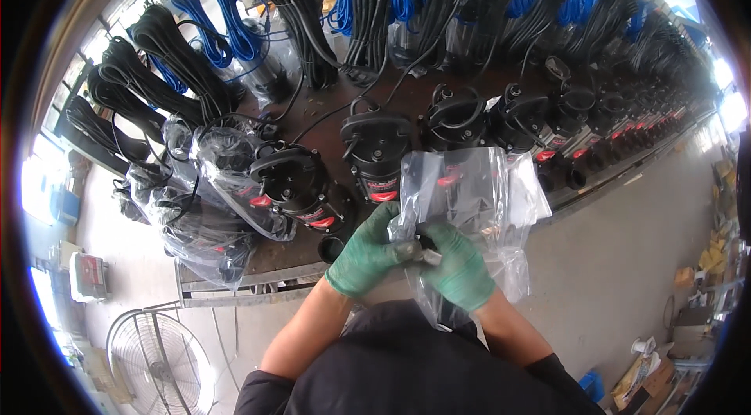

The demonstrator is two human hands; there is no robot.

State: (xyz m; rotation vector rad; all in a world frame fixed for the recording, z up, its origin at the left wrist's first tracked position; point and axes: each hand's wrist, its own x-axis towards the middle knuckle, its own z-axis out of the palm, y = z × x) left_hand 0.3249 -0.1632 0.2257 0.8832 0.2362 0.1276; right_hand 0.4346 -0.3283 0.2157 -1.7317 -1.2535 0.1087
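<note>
Both my hands wear green gloves and meet in front of my chest, at the bench's near edge. My left hand (366, 255) is closed, its thumb and fingers pinching the side of a clear plastic bag (469, 200). Closed on the same bag is my right hand (458, 268), with its fingers curled inward. Between the fingertips a small dark and pale piece shows, too covered to name. The bag stands up above my hands and hangs below them. A white sheet (533, 190) shows at its right. Just beyond my hands stands a black pump (375, 149) with a red label.
More black pumps (301, 184) line the dark bench (313, 122), which curves away right. Pumps in clear plastic (199, 231) sit at the left. Bundled black cables (289, 8) and blue cables (235, 16) stand behind. A large fan (160, 364) is on the floor at lower left.
</note>
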